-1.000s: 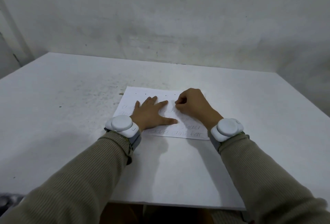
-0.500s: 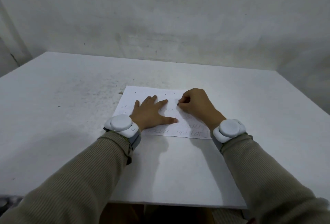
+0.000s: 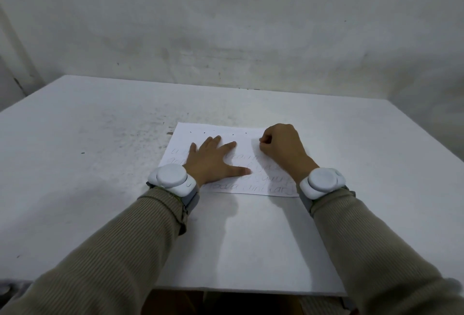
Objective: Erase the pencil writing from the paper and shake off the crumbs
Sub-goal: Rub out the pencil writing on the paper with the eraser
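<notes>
Left hand [image 3: 213,161]: open flat, palm down, fingers spread wide. It presses on the left half of the paper, thumb pointing toward the frame centre.
Right hand [image 3: 281,146]: fingers curled tight, knuckles up, fingertips down on the upper right part of the paper. What they pinch, if anything, is hidden, so the grip cannot be told.
Hand spacing: apart, with a bare strip of sheet between them.
Paper [image 3: 244,142]: white sheet lying flat on the table just above the frame centre, long edge toward the person.
Pencil writing [image 3: 251,188]: faint grey lines, clearest along the lower edge of the sheet. The upper band reads nearly blank.
Crumbs [image 3: 190,132]: small dark specks in a row near the top edge of the sheet.
Wrist units: rounded white device on the left wrist [image 3: 170,179] and on the right wrist [image 3: 322,181].
Sleeves [image 3: 120,252]: ribbed beige knit, entering from both lower corners.
Table [image 3: 75,164]: white top, dark speckling left of the sheet.
Wall [image 3: 226,26]: scuffed grey-white, filling the upper frame.
</notes>
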Available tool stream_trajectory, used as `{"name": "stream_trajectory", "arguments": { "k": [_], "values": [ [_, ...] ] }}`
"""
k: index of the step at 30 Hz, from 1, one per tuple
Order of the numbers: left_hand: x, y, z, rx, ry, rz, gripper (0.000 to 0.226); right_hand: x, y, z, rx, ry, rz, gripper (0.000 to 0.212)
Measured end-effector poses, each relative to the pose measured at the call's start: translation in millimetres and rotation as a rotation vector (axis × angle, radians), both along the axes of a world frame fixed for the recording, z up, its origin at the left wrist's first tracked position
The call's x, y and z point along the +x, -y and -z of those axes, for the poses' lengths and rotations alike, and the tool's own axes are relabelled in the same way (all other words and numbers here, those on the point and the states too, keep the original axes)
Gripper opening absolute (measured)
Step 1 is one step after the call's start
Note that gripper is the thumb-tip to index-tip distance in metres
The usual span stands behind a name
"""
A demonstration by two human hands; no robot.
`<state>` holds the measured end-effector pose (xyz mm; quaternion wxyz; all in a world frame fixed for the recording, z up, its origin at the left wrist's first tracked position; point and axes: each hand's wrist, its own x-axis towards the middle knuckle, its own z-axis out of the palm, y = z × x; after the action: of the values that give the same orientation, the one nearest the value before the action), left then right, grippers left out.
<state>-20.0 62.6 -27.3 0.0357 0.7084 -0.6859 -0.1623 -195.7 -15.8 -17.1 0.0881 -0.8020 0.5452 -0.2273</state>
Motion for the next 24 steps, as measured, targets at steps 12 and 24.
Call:
{"name": "stream_trajectory", "arguments": {
  "k": [12, 24],
  "values": [
    [0.8, 2.0, 2.3, 0.002, 0.002, 0.001, 0.095, -6.2, -3.9, 2.6, -0.009, 0.029, -0.027, 0.013],
    [1.4, 0.6, 1.8, 0.000, -0.014, -0.003, 0.095, -12.1, -15.4, 3.0, -0.021, -0.031, -0.040, 0.024]
  ]
}}
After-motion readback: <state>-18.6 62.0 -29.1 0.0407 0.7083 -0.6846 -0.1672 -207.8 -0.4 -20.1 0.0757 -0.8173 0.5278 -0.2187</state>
